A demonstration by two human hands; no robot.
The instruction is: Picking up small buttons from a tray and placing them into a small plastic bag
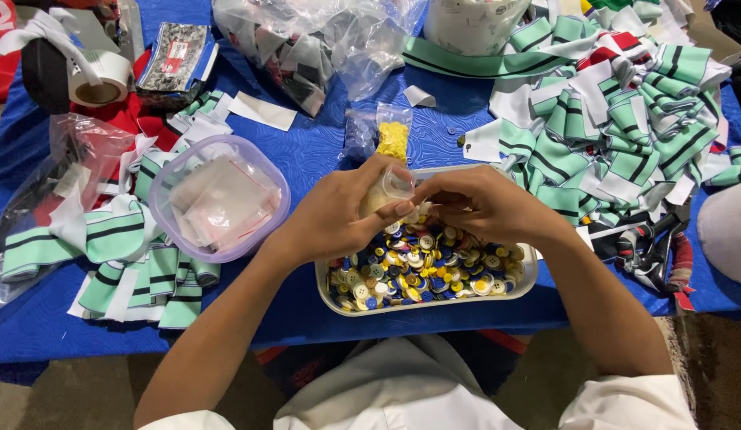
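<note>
Head view: left hand [335, 219] grips a small clear plastic bag [389, 188] at frame centre, over the tray of mixed buttons [434, 275]. Right hand [486, 205] pinches at the bag mouth, fingers closed; a button between them can't be told. Risk: the bag mouth folds shut, so buttons drop back or onto the blue surface [307, 147]. Lidded container [221, 199] centre left, striped fabric pieces [625, 119] upper right.

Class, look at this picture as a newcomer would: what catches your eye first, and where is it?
First, the tray of mixed coloured buttons at centre, with the left hand and right hand together just above it, holding a small clear bag. Then the heap of green striped fabric pieces at upper right.
</note>
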